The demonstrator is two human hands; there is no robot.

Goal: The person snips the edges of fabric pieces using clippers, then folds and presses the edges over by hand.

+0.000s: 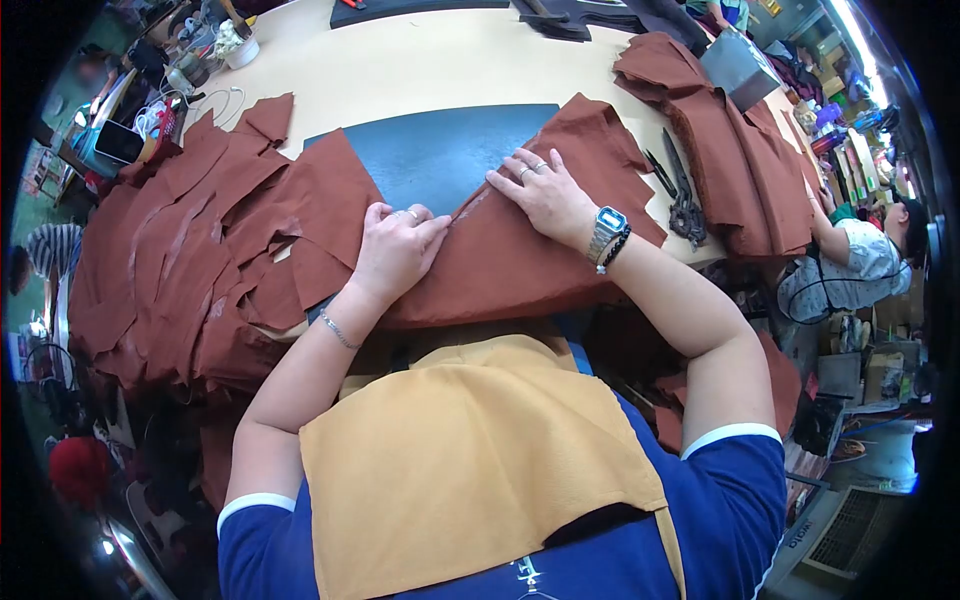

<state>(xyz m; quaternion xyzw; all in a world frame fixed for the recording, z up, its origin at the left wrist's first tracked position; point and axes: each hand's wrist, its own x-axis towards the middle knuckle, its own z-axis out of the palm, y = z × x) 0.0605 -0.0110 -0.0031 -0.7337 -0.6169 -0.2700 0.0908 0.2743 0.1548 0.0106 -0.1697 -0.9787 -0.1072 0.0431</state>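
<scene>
A reddish-brown leather-like sheet [520, 265] lies in front of me, partly over a dark blue-grey mat [440, 150]. One edge is turned over in a slanting fold with a pale streak along it. My left hand [405, 248] pinches the lower end of this fold, thumb and fingers together. Farther up the same edge, my right hand [545, 198] grips the fold with bent fingers; its fingertips are partly hidden. Large black-handled scissors [684, 200] rest on the table to the right of the sheet.
More reddish-brown pieces [180, 250] are heaped at left, and a folded stack [740, 170] lies at right beneath a grey metal block [740, 68]. A white container [240, 50] and cables stand at the back left. Another person [850, 255] sits at right.
</scene>
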